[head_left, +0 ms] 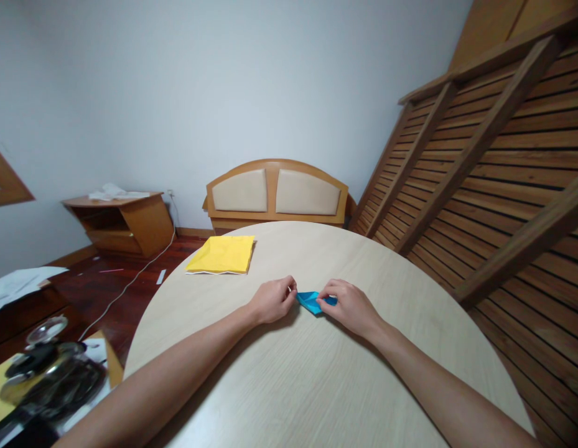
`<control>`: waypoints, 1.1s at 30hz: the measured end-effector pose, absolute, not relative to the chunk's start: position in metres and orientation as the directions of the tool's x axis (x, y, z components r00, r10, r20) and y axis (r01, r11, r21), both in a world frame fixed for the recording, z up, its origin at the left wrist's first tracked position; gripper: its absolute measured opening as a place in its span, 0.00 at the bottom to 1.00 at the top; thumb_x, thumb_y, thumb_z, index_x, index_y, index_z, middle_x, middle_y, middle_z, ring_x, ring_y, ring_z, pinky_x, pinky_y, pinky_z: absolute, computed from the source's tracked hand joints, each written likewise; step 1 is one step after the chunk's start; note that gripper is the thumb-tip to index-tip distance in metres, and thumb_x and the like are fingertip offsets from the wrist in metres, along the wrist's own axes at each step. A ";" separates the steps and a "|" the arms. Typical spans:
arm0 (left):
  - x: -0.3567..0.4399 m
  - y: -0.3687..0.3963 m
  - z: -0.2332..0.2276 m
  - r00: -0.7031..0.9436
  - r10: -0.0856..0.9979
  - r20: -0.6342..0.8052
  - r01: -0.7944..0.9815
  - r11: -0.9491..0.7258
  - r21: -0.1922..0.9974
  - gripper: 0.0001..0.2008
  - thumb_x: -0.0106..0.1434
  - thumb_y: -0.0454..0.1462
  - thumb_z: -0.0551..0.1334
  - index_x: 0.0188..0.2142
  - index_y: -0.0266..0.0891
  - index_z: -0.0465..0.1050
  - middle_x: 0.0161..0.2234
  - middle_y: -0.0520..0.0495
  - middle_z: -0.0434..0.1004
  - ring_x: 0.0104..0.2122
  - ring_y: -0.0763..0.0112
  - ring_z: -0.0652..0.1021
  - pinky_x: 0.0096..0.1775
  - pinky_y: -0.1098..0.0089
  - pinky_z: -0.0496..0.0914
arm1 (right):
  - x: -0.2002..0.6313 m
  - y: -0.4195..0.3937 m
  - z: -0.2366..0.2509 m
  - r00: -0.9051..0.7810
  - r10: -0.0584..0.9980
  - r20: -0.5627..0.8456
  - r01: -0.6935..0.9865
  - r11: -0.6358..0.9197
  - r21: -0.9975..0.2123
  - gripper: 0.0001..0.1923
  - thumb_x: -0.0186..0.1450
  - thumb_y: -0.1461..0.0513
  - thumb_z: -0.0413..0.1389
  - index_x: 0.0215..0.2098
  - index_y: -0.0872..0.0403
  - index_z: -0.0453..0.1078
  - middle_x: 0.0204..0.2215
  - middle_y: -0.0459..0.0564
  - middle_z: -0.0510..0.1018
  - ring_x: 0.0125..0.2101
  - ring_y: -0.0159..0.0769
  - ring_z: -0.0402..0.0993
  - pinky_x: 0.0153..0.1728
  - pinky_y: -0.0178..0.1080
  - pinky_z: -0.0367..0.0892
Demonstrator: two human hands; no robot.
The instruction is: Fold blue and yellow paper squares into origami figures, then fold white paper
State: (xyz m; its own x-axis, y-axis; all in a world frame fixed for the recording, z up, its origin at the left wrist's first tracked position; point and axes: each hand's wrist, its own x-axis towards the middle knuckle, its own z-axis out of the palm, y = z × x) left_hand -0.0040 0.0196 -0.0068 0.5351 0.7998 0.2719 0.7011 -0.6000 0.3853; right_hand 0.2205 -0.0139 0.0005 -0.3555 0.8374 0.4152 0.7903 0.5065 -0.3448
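A small piece of folded blue paper (309, 301) lies at the middle of the round table (289, 386), between my two hands. My left hand (274, 300) pinches its left corner between thumb and fingertips. On the other side, my right hand (348, 305) grips the right part of the paper, thumb in front and fingers behind. Creases show across the blue surface, and its right end is partly covered by my right fingers.
A yellow paper stack (222, 254) lies at the table's back left. Slatted wooden panels (456, 174) lean along the right side. A headboard (277, 191) stands behind the table. At lower left are a glass pot (67, 379) and papers; a low cabinet (125, 227) stands beyond.
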 end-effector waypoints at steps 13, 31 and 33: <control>0.001 0.010 -0.008 0.755 0.534 0.379 0.483 -0.845 0.229 0.17 0.64 0.42 0.62 0.51 0.43 0.69 0.58 0.43 0.71 0.52 0.58 0.75 0.53 0.61 0.68 | 0.221 -0.015 -0.001 -0.398 0.814 0.423 0.717 0.564 -0.410 0.07 0.62 0.63 0.59 0.32 0.48 0.80 0.44 0.48 0.80 0.42 0.39 0.77 0.46 0.39 0.69; -0.001 0.020 -0.018 0.647 0.677 0.351 0.630 -0.734 0.255 0.06 0.67 0.39 0.60 0.37 0.40 0.73 0.34 0.48 0.81 0.32 0.68 0.79 0.33 0.72 0.68 | 0.227 -0.010 -0.005 -0.375 0.824 0.425 0.706 0.550 -0.445 0.07 0.64 0.61 0.59 0.36 0.49 0.81 0.43 0.50 0.83 0.43 0.43 0.79 0.47 0.44 0.71; 0.000 0.020 -0.017 0.640 0.680 0.359 0.628 -0.732 0.266 0.06 0.67 0.39 0.59 0.37 0.40 0.73 0.35 0.47 0.81 0.33 0.68 0.80 0.34 0.72 0.68 | 0.228 -0.009 -0.006 -0.372 0.816 0.443 0.686 0.563 -0.461 0.06 0.64 0.61 0.60 0.35 0.49 0.81 0.41 0.49 0.84 0.42 0.42 0.79 0.46 0.43 0.70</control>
